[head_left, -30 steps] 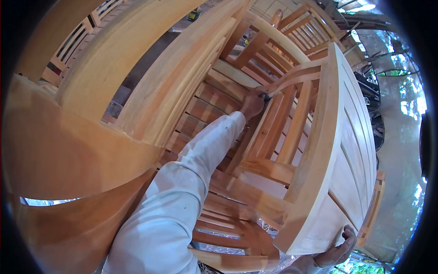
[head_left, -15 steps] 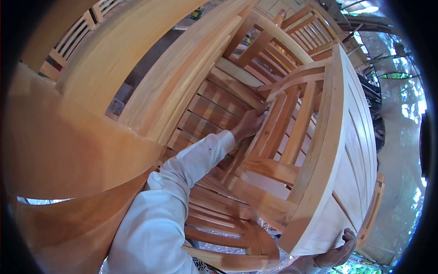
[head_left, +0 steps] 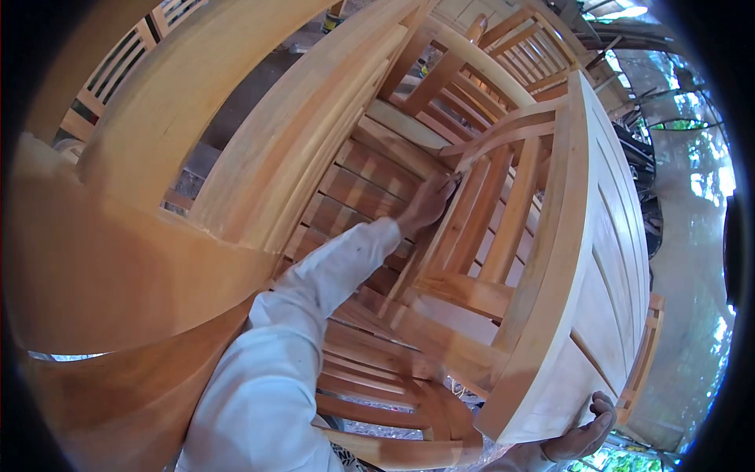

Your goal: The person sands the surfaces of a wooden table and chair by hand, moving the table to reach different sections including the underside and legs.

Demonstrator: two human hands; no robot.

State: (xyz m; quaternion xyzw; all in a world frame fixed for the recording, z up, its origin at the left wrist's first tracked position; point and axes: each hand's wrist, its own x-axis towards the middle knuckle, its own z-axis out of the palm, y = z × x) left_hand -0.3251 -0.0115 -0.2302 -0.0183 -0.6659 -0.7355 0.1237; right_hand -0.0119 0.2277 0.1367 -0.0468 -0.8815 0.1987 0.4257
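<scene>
A tilted, unpainted wooden chair (head_left: 543, 259) fills the right half of the view, its pale slatted panel (head_left: 609, 315) facing right. My left hand (head_left: 429, 204), in a long white sleeve, reaches between the wooden frames to the far end of a slat (head_left: 460, 216). Its fingers are closed around something small and dark against the wood, too hidden to name. Low on the right, my right hand (head_left: 583, 434) grips the lower edge of the pale panel, fingers curled round the corner.
Close on the left stands a large curved wooden frame (head_left: 149, 244). Slatted wooden boards (head_left: 346, 197) lie behind my left arm, and another curved slatted piece (head_left: 393, 401) is below. More slatted furniture (head_left: 527, 47) stands at the back. A pale sheet (head_left: 688, 236) hangs at the right.
My left hand has slid slightly up and left along the slat, its wrist bent more. The view has shifted a little. My right hand stays on the panel's edge.
</scene>
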